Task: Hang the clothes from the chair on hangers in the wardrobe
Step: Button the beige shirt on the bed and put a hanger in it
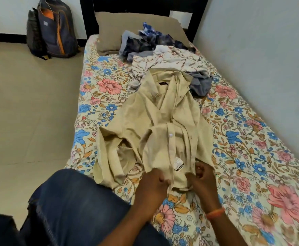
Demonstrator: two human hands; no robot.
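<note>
1. Shirt [163, 125]: beige, button-front, spread on the bed [251, 157], collar toward 12 o'clock, hem toward 6. Front placket open at the top; one white button [171, 134] shows mid-placket. A white care tag [178, 163] lies near the hem, just right of the placket.
2. Left hand [153, 183]: at the hem's left side, fingers curled, pinching the placket edge.
3. Right hand [201, 176]: at the hem's right side, fingers curled round a fold of shirt cloth. An orange band [215, 213] circles that wrist.
4. The two hands sit close together, shirt cloth bunched between them at about 6 o'clock of the garment.
5. One sleeve is crumpled at the shirt's 8 o'clock, overhanging the mattress edge.
6. Pile [166, 55] of other clothes: at 12 o'clock from the shirt, touching its collar. White printed cloth nearest, grey and dark blue pieces behind, a blue check piece on top at the far end.
7. Pillow [113, 31]: tan, at the head of the bed, partly under the pile.
8. Sheet: floral, pink and blue blooms on cream.
9. Knee [70, 201] in blue denim at 7 o'clock, against the bed's edge.
10. Backpack [56, 27]: dark with orange trim, upright on the floor at 10 o'clock, leaning on the wall.
</note>
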